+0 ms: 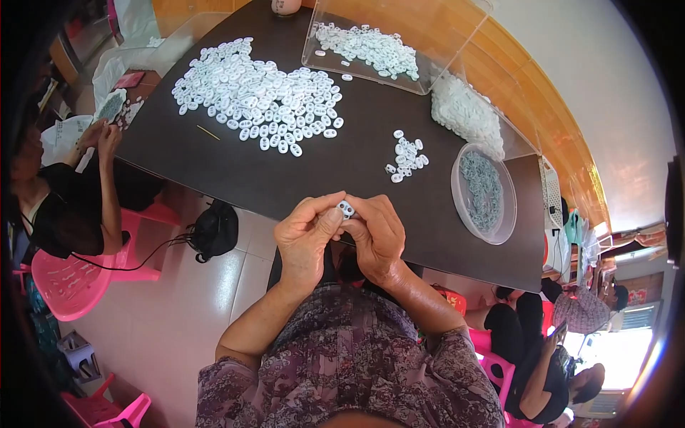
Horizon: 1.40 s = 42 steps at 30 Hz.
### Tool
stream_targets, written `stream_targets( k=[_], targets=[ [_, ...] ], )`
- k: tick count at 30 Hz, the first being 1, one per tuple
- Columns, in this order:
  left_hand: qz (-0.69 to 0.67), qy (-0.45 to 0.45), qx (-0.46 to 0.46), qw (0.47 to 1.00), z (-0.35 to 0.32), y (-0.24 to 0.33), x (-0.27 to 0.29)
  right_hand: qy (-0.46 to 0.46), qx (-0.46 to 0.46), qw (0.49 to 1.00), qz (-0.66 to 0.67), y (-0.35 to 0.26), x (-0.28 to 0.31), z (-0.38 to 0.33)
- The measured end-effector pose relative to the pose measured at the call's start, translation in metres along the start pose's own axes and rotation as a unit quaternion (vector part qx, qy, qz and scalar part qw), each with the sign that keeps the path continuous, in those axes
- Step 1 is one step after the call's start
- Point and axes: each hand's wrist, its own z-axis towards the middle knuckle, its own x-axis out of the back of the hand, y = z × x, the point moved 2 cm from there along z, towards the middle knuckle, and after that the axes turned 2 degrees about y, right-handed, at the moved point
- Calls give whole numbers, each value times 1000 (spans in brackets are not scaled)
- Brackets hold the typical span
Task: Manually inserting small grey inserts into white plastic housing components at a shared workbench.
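Close to the table's front edge, both hands meet around a small white oval plastic piece with dark round holes (347,209). My left hand (303,235) pinches it between thumb and forefinger from the left. My right hand (378,235) grips it from the right, its other fingers curled in. The fingers cover the lower part of the piece. Beyond my hands lies a small cluster of similar white oval pieces (408,157). To the right stands a round clear tub (511,214) with many small grey-green parts (481,189) in it.
A large heap of white oval pieces (260,96) covers the dark table's (193,160) far left, with a thin yellowish stick (208,132) before it. A clear box (360,70) and a bag of whitish parts (464,110) stand far right. Another person's hands (100,137) work at left.
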Motion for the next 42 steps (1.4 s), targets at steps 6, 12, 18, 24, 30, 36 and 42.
stream_targets(
  k=[6,12,18,24,30,36,42],
  targets=[
    [42,17,-57,997,-5,-3,-4,29,30,999,-16,-5,-4,-1],
    [66,11,-87,994,-6,-6,-4,47,48,997,-39,-5,-5,-4],
    [28,19,-74,997,-7,-8,-3,44,33,998,-27,-4,-7,-6],
    [41,20,-68,997,-7,-3,2,35,-32,998,31,-7,-7,-7],
    [119,6,-53,991,-8,9,-2,47,-142,983,106,-5,-2,-10],
    [171,-11,-71,983,-7,10,3,44,-273,927,254,-11,0,-6],
    [219,-33,-83,972,-5,17,3,23,-336,900,277,-8,3,-7]
  ],
)
